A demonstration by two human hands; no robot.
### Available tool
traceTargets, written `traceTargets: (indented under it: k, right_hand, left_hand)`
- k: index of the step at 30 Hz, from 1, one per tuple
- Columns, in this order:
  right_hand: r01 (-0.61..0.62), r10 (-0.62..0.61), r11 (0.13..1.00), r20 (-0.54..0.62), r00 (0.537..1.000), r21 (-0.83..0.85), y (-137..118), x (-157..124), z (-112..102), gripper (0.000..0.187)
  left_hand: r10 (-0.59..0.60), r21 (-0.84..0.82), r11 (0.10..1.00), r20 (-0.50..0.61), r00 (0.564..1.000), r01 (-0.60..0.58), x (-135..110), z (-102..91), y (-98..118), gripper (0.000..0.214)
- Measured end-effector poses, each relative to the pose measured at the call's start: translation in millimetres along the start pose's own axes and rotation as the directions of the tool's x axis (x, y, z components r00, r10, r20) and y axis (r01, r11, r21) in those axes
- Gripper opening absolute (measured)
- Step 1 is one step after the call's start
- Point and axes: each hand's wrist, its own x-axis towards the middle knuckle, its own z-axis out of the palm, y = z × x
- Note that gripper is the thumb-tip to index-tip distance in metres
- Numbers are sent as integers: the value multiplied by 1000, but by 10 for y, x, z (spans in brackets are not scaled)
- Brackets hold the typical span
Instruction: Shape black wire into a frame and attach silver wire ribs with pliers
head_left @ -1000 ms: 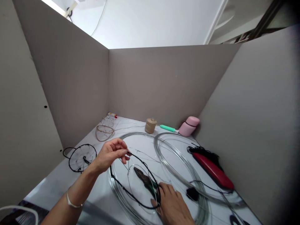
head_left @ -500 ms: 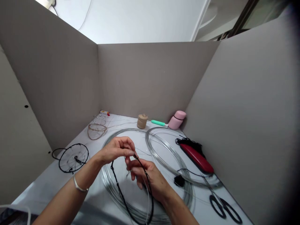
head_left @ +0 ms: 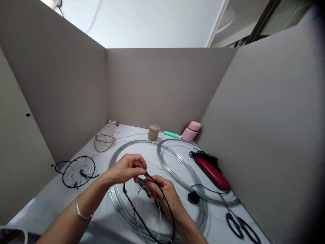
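Observation:
A hoop of wire wrapped in black cord [head_left: 139,214] hangs between my hands above the table. My left hand [head_left: 131,168] pinches its upper end between thumb and fingertips. Close to that point, my right hand [head_left: 165,193] is closed, fingers curled, with the hoop's right side passing across it. The grey tip of a dark tool, apparently pliers [head_left: 143,184], pokes out from under my right fingers; most of it is hidden by the hand. Thin pale wires [head_left: 159,213] dangle inside the hoop.
Coils of silver wire [head_left: 115,200] lie beneath my hands. Black scissors [head_left: 235,225], a red case [head_left: 212,173] and a black cord bundle [head_left: 193,197] are rightward. Behind stand a twine spool [head_left: 153,133] and pink flask [head_left: 191,131]. A black wire wheel [head_left: 79,172] lies left. Grey panels [head_left: 170,84] enclose the table.
Both hands have lowered slightly, and the hoop's lower part has swung right. The grey tip of the tool has come into view beside my right fingers.

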Motion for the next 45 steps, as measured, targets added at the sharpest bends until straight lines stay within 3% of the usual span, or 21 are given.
traceTargets:
  k: [2,4,6,7,8,10,13,18,21,28,32,36,41,45]
  right_hand:
    - [18,-17,999,-21,1000,46,16,0,13,23]
    - [45,-40,996,-52,998,81,21,8,30,23]
    - [52,-42,992,-88,995,113,19,24,48,25]
    - [47,-35,991,-101,994,123,18,33,56,25]
    - [44,-30,991,-108,994,128,16,41,65,26]
    - [44,-32,993,-105,994,112,18,55,84,26]
    - [71,-64,996,-112,992,58,32,72,111,26]
    - [143,-145,989,-134,980,-24,34,78,124,25]
    - [153,-159,987,-149,976,-51,7,58,126,26]
    - [188,-215,972,-212,953,-140,10,73,136,32]
    - [204,-229,968,-191,955,-144,30,91,129,29]
    - [118,-123,992,-142,982,-44,86,81,104,32]
    - [53,-25,995,-308,951,82,114,29,67,46]
    - [-20,-7,994,-239,971,-110,-68,31,76,42]
  left_hand:
    - [43,-69,997,-50,998,-46,-8,27,-15,18]
    - [75,-240,962,-212,974,-126,-30,53,-112,23]
    - [-33,-413,896,-424,905,-161,-80,92,-286,28]
    - [-142,-457,885,-451,881,-91,-116,119,-384,32]
    - [-254,-478,878,-430,866,20,-157,151,-479,36]
    - [-323,-499,851,-254,912,162,-243,227,-627,40]
    - [-263,-523,844,-216,940,116,-325,325,-710,41]
    - [-275,-408,903,-315,908,132,-267,355,-725,38]
    - [-202,-251,964,-475,857,88,-223,344,-737,36]
    - [-77,-45,997,-615,785,62,-204,316,-695,33]
    - [-56,-21,998,-607,793,55,-207,268,-737,33]
    - [-90,-74,996,-614,784,57,-205,230,-839,33]
    - [-135,-101,991,-680,721,91,-178,212,-958,30]
    - [-50,5,997,-658,751,71,-195,207,-983,25]
